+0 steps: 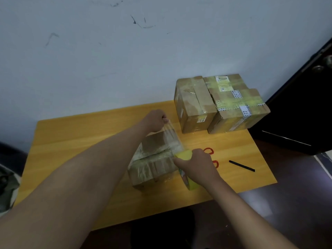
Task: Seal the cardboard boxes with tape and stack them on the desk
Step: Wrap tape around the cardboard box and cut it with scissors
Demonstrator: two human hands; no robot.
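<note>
Taping a box at the centre of the frame
Left hand [156, 121] pinches the clear tape strip [172, 137] over the cardboard box [152, 159]; right hand [195, 166] grips the yellow tape roll [185, 155] on the counter [71, 141].

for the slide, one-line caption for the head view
Left hand pulls clear tape from the yellow roll in right hand over a box.

There is one view only, from a camera worn on the person's head. It looks forward and steeply down onto the orange wooden desk [75, 141], close enough that both forearms fill the lower frame. Beyond the desk's far edge rises the scuffed pale wall [125, 60].
</note>
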